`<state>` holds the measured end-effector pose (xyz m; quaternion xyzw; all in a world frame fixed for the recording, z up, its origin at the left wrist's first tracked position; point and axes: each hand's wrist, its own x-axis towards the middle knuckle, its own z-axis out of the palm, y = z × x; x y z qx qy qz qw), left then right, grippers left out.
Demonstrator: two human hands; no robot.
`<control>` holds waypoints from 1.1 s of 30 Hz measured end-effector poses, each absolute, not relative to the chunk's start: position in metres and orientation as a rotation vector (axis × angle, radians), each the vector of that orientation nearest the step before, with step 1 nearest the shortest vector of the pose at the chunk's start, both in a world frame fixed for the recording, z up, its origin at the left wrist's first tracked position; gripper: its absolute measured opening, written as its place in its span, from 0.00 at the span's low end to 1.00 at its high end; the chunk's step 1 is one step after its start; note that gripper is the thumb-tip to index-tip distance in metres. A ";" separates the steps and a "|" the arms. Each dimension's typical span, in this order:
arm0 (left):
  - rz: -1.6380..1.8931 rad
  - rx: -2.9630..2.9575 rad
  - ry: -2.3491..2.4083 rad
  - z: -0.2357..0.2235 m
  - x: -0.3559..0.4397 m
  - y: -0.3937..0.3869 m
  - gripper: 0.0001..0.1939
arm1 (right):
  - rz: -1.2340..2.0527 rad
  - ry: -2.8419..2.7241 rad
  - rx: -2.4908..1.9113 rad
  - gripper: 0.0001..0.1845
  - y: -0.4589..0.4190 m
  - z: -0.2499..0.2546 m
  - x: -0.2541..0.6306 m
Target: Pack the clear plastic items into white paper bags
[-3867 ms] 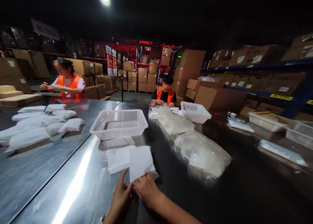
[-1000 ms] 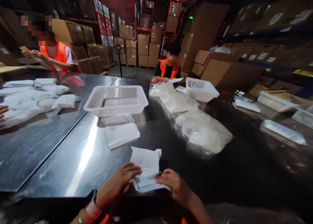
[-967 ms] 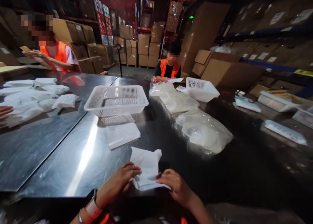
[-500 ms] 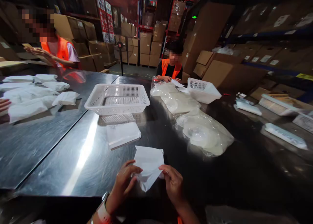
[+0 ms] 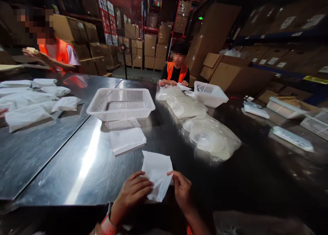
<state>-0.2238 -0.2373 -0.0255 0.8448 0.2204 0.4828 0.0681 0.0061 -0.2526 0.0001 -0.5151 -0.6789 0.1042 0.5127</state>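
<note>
A thin white pouch [image 5: 156, 171] is held upright just above the near edge of the steel table [image 5: 77, 166]. My left hand [image 5: 133, 194] grips its lower left side with curled fingers. My right hand [image 5: 181, 190] pinches its right edge between thumb and forefinger. A flat stack of similar white pouches [image 5: 127, 141] lies a little further out, in front of an empty white perforated basket [image 5: 121, 103].
Clear plastic bags of pale round items [image 5: 210, 137] run down the table's middle to a second white basket [image 5: 210, 93]. A person in an orange vest [image 5: 176, 71] sits at the far end, another [image 5: 55, 54] at far left. Filled white pouches [image 5: 33, 100] cover the left table. Trays [image 5: 289, 107] stand at right.
The pouch was lying partly on the table under both hands; both hands have lifted it and turned it upright, my right hand shifting to its right edge.
</note>
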 end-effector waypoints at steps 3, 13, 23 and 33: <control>1.498 2.259 0.980 -0.026 -0.221 -0.241 0.20 | 0.242 -1.592 -1.243 0.25 -0.251 -0.004 0.006; 1.349 1.601 1.747 -0.012 -0.193 -0.231 0.23 | 0.293 -1.407 -1.425 0.30 -0.243 -0.018 -0.002; 1.233 1.752 1.747 -0.021 -0.200 -0.240 0.21 | -0.006 -1.643 -1.422 0.27 -0.242 -0.021 -0.002; 0.625 1.872 1.800 -0.012 -0.218 -0.226 0.30 | -0.350 -1.723 -1.256 0.28 -0.236 -0.021 -0.003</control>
